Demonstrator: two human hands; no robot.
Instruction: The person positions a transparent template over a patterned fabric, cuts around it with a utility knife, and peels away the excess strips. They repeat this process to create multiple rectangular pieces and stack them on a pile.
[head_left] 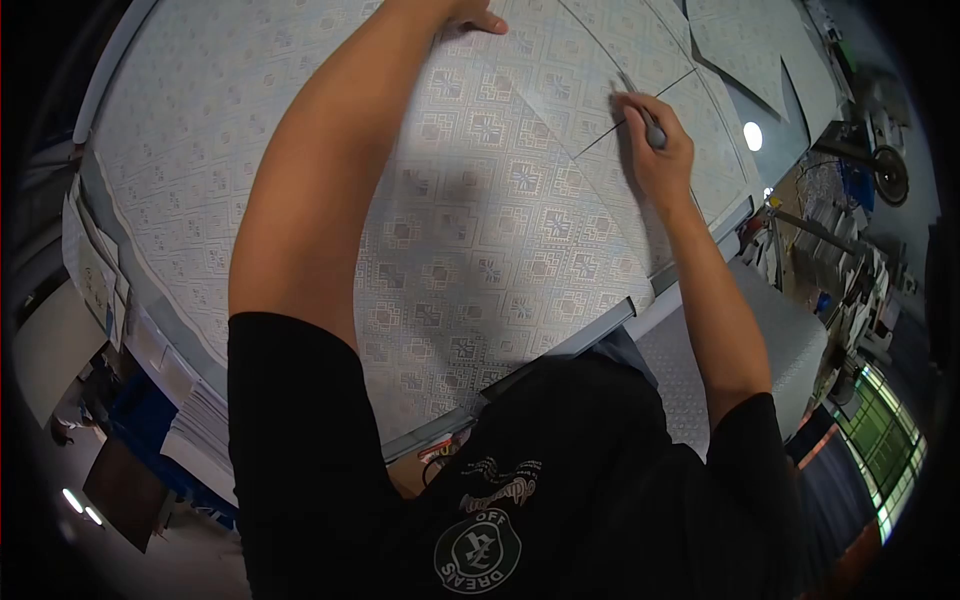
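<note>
A large pale sheet with a geometric pattern covers the table. At the top edge of view, my left hand presses on the sheet with its thumb stretched out, its other fingers mostly cut off by the frame. My right hand grips a slim tool with a rounded grey handle, whose thin tip points away from me at the sheet and is blurred. Long dark straight lines cross the sheet around this hand. Between my hands, a diagonal layer edge runs toward me.
A metal-edged table rim lies right before my body. A roll of grey textured material is at the right. Papers and clutter fill the far right, and stacked sheets lie at the lower left.
</note>
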